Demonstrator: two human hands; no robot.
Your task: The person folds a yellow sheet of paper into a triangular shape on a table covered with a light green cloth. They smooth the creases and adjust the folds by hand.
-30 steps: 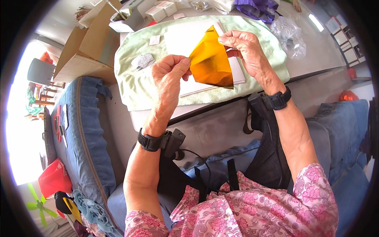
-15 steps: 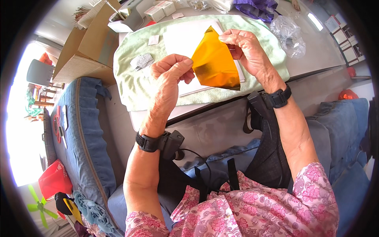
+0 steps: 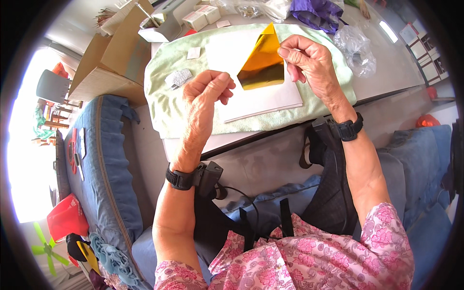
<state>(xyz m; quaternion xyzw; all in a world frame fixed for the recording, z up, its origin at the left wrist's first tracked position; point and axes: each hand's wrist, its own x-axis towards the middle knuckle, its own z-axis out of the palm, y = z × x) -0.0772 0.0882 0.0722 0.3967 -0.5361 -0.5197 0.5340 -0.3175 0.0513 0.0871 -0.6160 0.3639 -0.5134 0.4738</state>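
A shiny gold foil sheet [image 3: 265, 65] hangs above the stack of white paper [image 3: 270, 104], its pointed corner upward and its lower part reflecting dark. My right hand [image 3: 309, 60] pinches the sheet's right edge between thumb and fingers. Just off the sheet's left corner is my left hand [image 3: 207, 92], its thumb laid against curled fingers; nothing shows in them and a small gap parts them from the foil. The paper lies on a pale green towel [image 3: 162, 108]. Left of the paper on the towel are a crumpled silvery piece [image 3: 178, 78] and a small white square [image 3: 194, 52].
An open cardboard box [image 3: 111, 63] stands left of the table, by a blue-covered seat [image 3: 113, 169]. Along the table's back are a grey holder [image 3: 162, 31], small white boxes [image 3: 195, 20], a purple bag [image 3: 316, 14] and a clear plastic bag [image 3: 355, 50].
My left hand has come away from the foil's left corner. My right hand has shifted slightly right, and the foil has turned and risen, uncovering more of the white paper below.
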